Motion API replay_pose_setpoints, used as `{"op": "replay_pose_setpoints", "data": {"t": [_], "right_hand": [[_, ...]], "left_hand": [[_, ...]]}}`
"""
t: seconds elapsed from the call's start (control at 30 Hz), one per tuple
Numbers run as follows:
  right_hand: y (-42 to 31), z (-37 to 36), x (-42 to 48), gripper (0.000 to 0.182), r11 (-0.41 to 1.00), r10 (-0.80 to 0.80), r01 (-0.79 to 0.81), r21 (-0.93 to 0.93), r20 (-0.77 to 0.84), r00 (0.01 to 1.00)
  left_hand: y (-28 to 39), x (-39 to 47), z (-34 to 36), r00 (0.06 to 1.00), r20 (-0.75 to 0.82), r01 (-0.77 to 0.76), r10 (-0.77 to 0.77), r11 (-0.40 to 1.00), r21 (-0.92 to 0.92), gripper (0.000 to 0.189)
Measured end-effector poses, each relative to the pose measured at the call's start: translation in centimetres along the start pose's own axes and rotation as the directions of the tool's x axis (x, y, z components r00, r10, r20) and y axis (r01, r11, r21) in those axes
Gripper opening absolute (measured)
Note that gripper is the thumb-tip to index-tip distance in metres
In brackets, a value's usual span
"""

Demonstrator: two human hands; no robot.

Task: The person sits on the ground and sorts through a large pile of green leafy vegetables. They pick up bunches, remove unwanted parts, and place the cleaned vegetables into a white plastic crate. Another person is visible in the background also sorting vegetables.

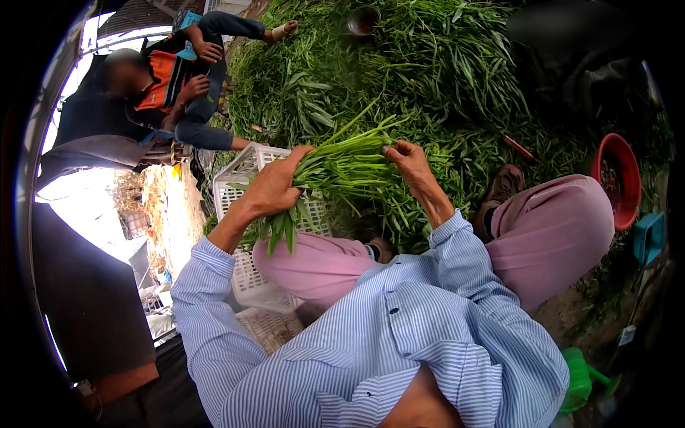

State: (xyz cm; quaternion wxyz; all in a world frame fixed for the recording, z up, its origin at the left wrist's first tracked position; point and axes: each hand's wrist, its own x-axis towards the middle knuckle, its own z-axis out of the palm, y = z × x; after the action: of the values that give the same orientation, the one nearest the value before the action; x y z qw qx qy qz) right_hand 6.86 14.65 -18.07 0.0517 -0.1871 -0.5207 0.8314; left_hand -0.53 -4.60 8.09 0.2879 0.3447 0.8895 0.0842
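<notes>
My left hand [272, 184] grips a bunch of long-stemmed leafy greens [350, 166], possibly water spinach. The leaves hang down below that hand, and the pale stems fan out to the right. At the stem ends, my right hand [411, 165] pinches between thumb and forefinger what looks like a stem; the fingertips partly hide it. Under the bunch and my left forearm stands a white plastic crate [262, 283] with slotted walls. A large heap of the same kind of greens [342, 80] covers the ground beyond my hands.
A seated person [171, 80] is at the upper left. A metal bowl [364, 21] rests on the heap. To the right are a red-handled tool [519, 148], a red basin [631, 182] and a blue plastic container [648, 238]. A green watering can [577, 377] stands at the lower right.
</notes>
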Motion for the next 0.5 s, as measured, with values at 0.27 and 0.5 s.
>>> {"op": "replay_pose_setpoints", "data": {"t": [0.27, 0.5], "right_hand": [[1.0, -8.1, 0.8, 0.065, 0.578, 0.017, -0.224, -0.785, -0.262, 0.965], [-2.5, -4.6, -0.8, 0.038, 0.215, -0.508, 0.027, -0.976, -0.088, 0.857]], "left_hand": [[-0.4, -0.3, 0.0, 0.999, -0.035, -0.008, 0.01, 0.998, 0.057, 0.067], [-0.8, 0.1, 0.7, 0.993, -0.115, 0.034, -0.029, 0.998, 0.046, 0.066]]}}
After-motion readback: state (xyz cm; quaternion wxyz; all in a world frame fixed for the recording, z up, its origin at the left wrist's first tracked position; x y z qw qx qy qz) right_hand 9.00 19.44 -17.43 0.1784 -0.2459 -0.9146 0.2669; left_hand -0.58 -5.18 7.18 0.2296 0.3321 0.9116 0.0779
